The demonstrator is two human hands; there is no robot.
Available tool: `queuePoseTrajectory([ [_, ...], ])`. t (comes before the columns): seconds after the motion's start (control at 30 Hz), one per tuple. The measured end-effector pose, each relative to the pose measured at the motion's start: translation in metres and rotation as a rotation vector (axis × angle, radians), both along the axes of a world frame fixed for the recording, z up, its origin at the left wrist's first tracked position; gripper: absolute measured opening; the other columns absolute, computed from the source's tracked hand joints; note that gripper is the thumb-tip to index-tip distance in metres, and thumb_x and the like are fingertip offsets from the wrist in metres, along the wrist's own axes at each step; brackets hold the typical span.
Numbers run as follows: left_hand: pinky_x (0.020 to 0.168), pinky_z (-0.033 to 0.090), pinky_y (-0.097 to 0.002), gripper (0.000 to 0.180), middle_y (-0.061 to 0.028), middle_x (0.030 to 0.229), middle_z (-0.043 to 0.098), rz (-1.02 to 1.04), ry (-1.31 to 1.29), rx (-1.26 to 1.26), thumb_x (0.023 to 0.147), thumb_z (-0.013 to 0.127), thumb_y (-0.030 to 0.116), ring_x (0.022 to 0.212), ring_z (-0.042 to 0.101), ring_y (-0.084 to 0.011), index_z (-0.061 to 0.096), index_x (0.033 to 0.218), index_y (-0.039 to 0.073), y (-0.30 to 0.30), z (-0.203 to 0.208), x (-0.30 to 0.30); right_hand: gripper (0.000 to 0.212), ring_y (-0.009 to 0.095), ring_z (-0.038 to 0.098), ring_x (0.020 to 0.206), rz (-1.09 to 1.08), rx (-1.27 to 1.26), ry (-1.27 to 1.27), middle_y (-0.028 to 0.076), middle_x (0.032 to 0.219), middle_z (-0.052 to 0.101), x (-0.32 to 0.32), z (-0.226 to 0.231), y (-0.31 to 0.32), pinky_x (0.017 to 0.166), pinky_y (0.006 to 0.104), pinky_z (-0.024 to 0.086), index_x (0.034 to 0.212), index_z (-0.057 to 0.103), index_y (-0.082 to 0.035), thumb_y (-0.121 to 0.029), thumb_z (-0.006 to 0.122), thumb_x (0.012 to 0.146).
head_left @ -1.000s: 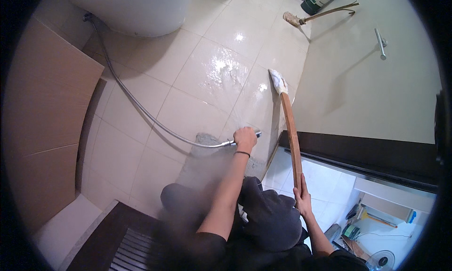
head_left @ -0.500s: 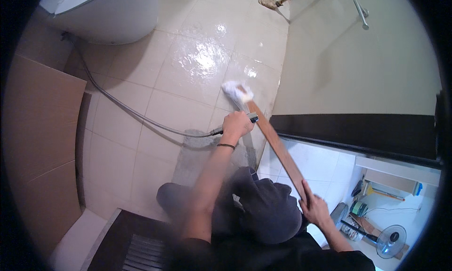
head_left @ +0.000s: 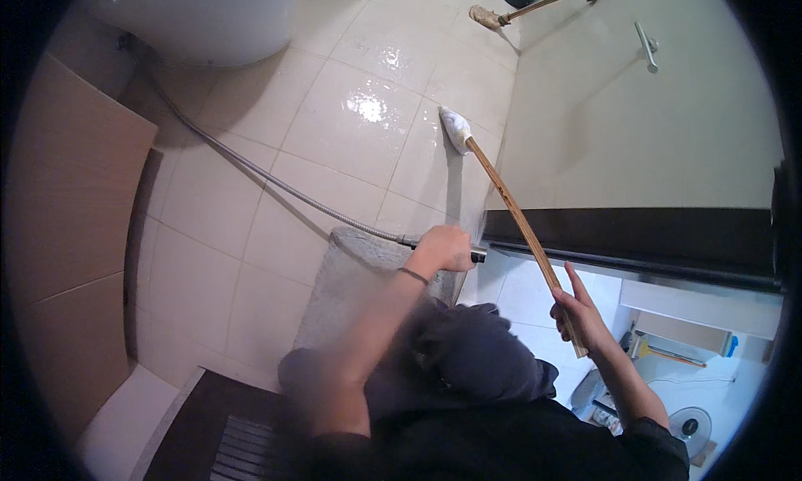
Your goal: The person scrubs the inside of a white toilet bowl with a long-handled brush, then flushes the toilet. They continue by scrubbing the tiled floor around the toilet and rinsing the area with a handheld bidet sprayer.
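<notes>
My left hand (head_left: 447, 249) is closed around a handheld sprayer (head_left: 478, 255), whose flexible metal hose (head_left: 305, 199) runs back toward the toilet. No water stream shows from its head. My right hand (head_left: 578, 314) grips the lower end of a long flat wooden stick (head_left: 522, 222), index finger stretched out along it. A white cloth (head_left: 455, 130) is wrapped around the stick's far end, over the tiled floor beside the wall; whether it touches the tiles I cannot tell.
Wet, shiny tiles (head_left: 366, 107) lie ahead. A toilet (head_left: 209, 22) stands far left, wooden panels (head_left: 75, 197) at left. Near my knees is a grey mat (head_left: 334, 289). A brush-like tool (head_left: 489, 17) lies far right, beside a door with a metal handle (head_left: 647, 47).
The cloth-wrapped end has moved away and right, and the stick has turned from its broad face to its narrow edge. My left hand and sprayer have come nearer and rightward.
</notes>
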State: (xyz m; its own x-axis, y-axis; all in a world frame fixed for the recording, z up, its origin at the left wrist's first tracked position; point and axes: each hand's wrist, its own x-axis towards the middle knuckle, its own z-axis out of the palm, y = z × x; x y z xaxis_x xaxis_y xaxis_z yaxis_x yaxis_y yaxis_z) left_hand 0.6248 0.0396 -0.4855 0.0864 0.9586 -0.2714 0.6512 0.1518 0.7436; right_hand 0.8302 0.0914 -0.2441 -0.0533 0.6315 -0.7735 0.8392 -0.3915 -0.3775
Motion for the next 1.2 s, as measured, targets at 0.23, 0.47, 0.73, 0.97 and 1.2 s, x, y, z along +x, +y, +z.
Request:
queuePoseTrajectory([
  [0.23,0.079,0.058,-0.0487,0.043,-0.0235,0.088,0.072,0.097,-0.028,-0.026,0.070,0.076,0.039,0.086,0.071,-0.0418,0.073,0.089,0.001,-0.018,0.039,-0.014,0.071,0.011,0.046,0.058,0.063,-0.048,0.058,0.000,0.075,0.049,-0.025,0.036,-0.014,0.048,0.0265,0.042,0.162,0.020,-0.030,-0.027,0.058,0.102],
  [0.47,0.086,0.056,-0.0495,0.053,-0.0268,0.096,0.071,0.226,-0.011,-0.327,0.074,0.076,0.044,0.095,0.070,-0.0413,0.071,0.101,-0.001,-0.031,0.135,-0.055,0.062,0.019,0.058,0.085,-0.065,-0.006,0.143,0.013,0.105,0.059,-0.038,0.058,-0.049,0.074,0.0316,0.047,0.160,0.029,-0.020,-0.026,0.053,0.103],
  [0.73,0.086,0.054,-0.0528,0.063,-0.0273,0.093,0.070,0.274,0.073,-0.302,0.071,0.079,0.052,0.094,0.068,-0.0461,0.068,0.110,0.004,-0.063,0.249,-0.107,0.060,0.035,0.059,0.124,0.036,0.156,-0.025,0.025,0.139,0.057,-0.077,0.091,-0.043,0.104,0.0396,0.045,0.157,0.033,-0.015,-0.031,0.050,0.102],
  [0.97,0.078,0.056,-0.0530,0.052,-0.0237,0.081,0.070,0.320,0.034,-0.201,0.069,0.081,0.044,0.082,0.069,-0.0444,0.066,0.098,0.004,-0.101,0.282,-0.122,0.059,0.033,0.055,0.130,0.047,0.436,0.178,0.023,0.145,0.053,-0.168,0.011,0.130,0.109,0.0384,0.041,0.155,0.036,-0.007,-0.033,0.046,0.103],
  [1.2,0.070,0.055,-0.0541,0.046,-0.0194,0.073,0.069,0.404,0.031,-0.258,0.071,0.079,0.042,0.074,0.069,-0.0423,0.060,0.092,0.005,-0.123,0.268,-0.132,0.081,0.025,0.058,0.109,-0.119,0.023,0.399,0.017,0.124,0.059,-0.287,-0.048,0.296,0.084,0.0397,0.053,0.160,0.012,-0.007,-0.026,0.054,0.094],
])
